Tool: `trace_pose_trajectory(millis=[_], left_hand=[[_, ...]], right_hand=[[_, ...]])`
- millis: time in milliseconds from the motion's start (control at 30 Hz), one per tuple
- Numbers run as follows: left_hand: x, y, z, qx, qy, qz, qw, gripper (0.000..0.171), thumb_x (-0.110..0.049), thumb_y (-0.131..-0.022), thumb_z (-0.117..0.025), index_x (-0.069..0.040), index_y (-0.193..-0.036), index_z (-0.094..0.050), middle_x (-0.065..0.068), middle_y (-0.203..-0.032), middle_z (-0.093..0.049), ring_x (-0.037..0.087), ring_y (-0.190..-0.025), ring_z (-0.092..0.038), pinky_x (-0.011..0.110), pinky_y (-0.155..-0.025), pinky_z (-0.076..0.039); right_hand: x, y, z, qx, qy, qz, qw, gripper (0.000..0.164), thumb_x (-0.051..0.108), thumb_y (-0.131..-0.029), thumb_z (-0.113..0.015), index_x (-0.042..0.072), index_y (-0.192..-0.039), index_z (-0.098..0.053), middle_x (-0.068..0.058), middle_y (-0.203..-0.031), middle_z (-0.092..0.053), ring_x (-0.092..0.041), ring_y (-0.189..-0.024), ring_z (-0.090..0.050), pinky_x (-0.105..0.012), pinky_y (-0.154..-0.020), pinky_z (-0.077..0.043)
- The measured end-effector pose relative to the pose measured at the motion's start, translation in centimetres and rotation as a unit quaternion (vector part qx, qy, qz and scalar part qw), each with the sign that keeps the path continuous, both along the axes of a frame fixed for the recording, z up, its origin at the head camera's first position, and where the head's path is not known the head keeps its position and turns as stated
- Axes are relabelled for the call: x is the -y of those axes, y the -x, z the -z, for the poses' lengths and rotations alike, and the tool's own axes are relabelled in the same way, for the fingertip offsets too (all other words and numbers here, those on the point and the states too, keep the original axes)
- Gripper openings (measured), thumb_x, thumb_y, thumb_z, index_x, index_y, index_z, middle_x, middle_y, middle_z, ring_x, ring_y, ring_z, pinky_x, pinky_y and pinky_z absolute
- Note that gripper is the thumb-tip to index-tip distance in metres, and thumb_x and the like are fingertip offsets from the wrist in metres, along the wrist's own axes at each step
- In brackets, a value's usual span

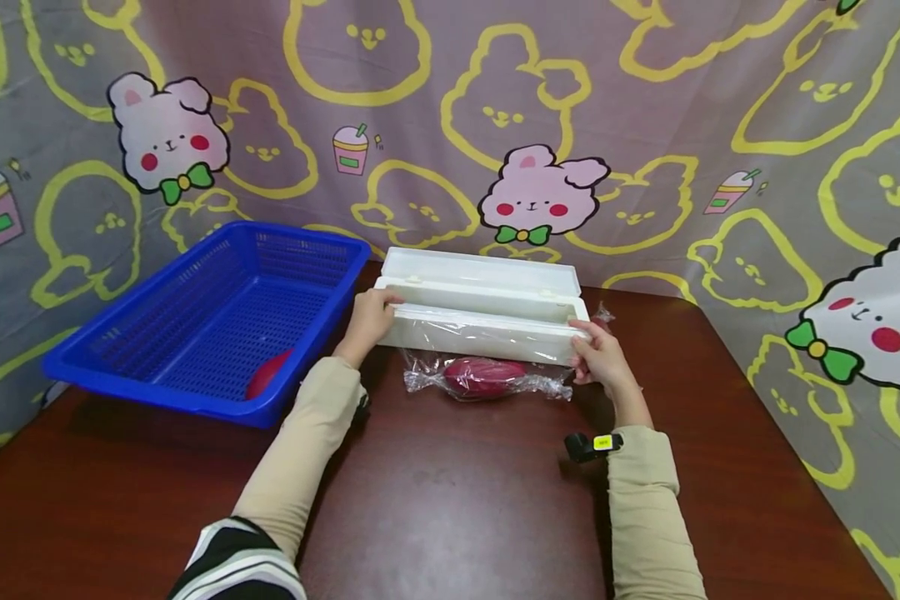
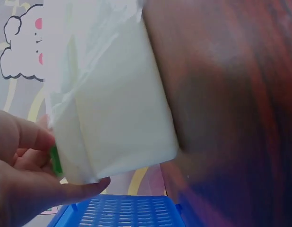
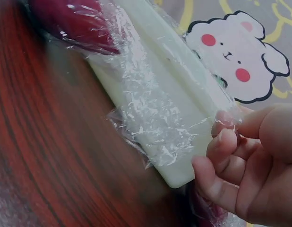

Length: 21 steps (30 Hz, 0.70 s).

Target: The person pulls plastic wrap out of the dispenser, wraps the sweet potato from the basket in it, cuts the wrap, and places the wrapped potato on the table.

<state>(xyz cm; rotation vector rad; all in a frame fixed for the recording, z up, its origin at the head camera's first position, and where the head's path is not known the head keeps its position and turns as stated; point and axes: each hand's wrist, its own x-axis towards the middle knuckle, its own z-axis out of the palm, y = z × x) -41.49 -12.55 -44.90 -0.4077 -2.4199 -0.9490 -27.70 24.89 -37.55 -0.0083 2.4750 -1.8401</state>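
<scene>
A long white cling film box (image 1: pixel 480 333) stands on the table with its lid (image 1: pixel 480 271) tipped back and clear cling film (image 3: pixel 155 118) over its front. At the box's left end, my left hand (image 1: pixel 369 321) grips the edge, thumb (image 2: pixel 84 189) along the end and fingers curled at the far side. With thumb and fingertips, my right hand (image 1: pixel 602 358) pinches the film at the box's right corner. Right before the box lies a smooth, dark red oval thing (image 1: pixel 483 377) wrapped in film, its film ends bunched at both sides.
A blue plastic basket (image 1: pixel 172 408) stands to the left, with a red rounded thing (image 1: pixel 267 373) inside. Another film-wrapped dark red thing (image 3: pixel 205 205) lies by the box's right end, partly behind my right hand. A patterned cloth (image 1: pixel 420 125) hangs behind the table.
</scene>
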Motion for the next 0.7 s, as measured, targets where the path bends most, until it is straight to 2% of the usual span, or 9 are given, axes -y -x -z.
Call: trace_pose_trajectory(millis=[100,233,300,433,533,600,700], left_hand=[[-0.4,-2.7,-2.7,-0.007,-0.002,-0.003,1.0,0.042,0.007,-0.058,-0.046,-0.01,-0.085,-0.073,0.003,-0.083,-0.068,0.028,-0.076,-0.06,0.033,-0.062,-0.044],[-1.7,-8.4,-8.4,0.051,0.009,-0.016,0.9985,0.038,0.013,-0.063,-0.046,0.003,-0.092,-0.068,0.019,-0.092,-0.065,0.037,-0.085,-0.058,0.045,-0.068,-0.044],[-2.4,-10.0,-9.7,0.047,0.016,-0.04,0.998,0.033,0.01,-0.066,-0.048,0.006,-0.094,-0.066,0.021,-0.095,-0.063,0.039,-0.091,-0.056,0.047,-0.072,-0.043],[-3.1,-12.1,-10.9,0.051,0.042,-0.098,0.9931,0.022,-0.004,-0.079,-0.05,0.002,-0.093,-0.065,0.019,-0.095,-0.061,0.037,-0.093,-0.053,0.048,-0.073,-0.041],[-3.0,-13.1,-11.0,0.096,0.071,-0.119,0.9857,0.018,-0.008,-0.082,-0.048,0.001,-0.082,-0.064,0.019,-0.087,-0.061,0.036,-0.083,-0.056,0.047,-0.069,-0.043],[-2.8,-13.5,-11.0,0.142,0.088,-0.114,0.9794,0.019,-0.008,-0.082,-0.046,0.001,-0.075,-0.061,0.022,-0.084,-0.061,0.036,-0.075,-0.058,0.047,-0.061,-0.045],[-2.3,-13.7,-10.5,0.213,0.118,-0.081,0.9665,0.02,-0.007,-0.081,-0.043,0.0,-0.071,-0.059,0.023,-0.087,-0.061,0.033,-0.072,-0.058,0.047,-0.058,-0.044]], right_hand=[[0.1,0.1,-0.1,-0.013,0.002,-0.004,1.0,0.042,0.01,-0.095,-0.042,0.003,-0.135,-0.033,-0.002,-0.057,-0.047,-0.008,-0.04,-0.045,-0.026,-0.043,-0.047],[0.2,0.2,-0.4,-0.029,0.016,-0.001,0.999,0.041,0.008,-0.095,-0.04,0.001,-0.135,-0.034,-0.002,-0.06,-0.056,-0.008,-0.038,-0.045,-0.025,-0.042,-0.046],[0.2,0.2,-0.6,-0.036,0.026,0.005,0.999,0.037,0.008,-0.095,-0.04,-0.002,-0.131,-0.038,-0.001,-0.06,-0.059,-0.007,-0.037,-0.044,-0.022,-0.039,-0.044],[0.2,0.1,-0.9,-0.043,0.046,0.019,0.998,0.03,0.011,-0.094,-0.046,-0.012,-0.113,-0.048,0.003,-0.058,-0.058,-0.005,-0.036,-0.043,-0.019,-0.037,-0.04],[-0.1,-0.2,-0.7,-0.056,0.056,0.01,0.997,0.029,0.019,-0.092,-0.051,-0.01,-0.096,-0.055,0.003,-0.059,-0.057,-0.004,-0.038,-0.043,-0.019,-0.038,-0.04],[-0.5,-0.4,-0.4,-0.064,0.074,-0.016,0.995,0.031,0.025,-0.091,-0.051,-0.004,-0.091,-0.059,0.002,-0.061,-0.058,-0.006,-0.04,-0.046,-0.019,-0.039,-0.042],[-1.0,-0.6,-0.1,-0.041,0.084,-0.069,0.993,0.043,0.036,-0.094,-0.042,-0.004,-0.098,-0.059,0.002,-0.068,-0.062,-0.007,-0.046,-0.051,-0.021,-0.042,-0.044]])
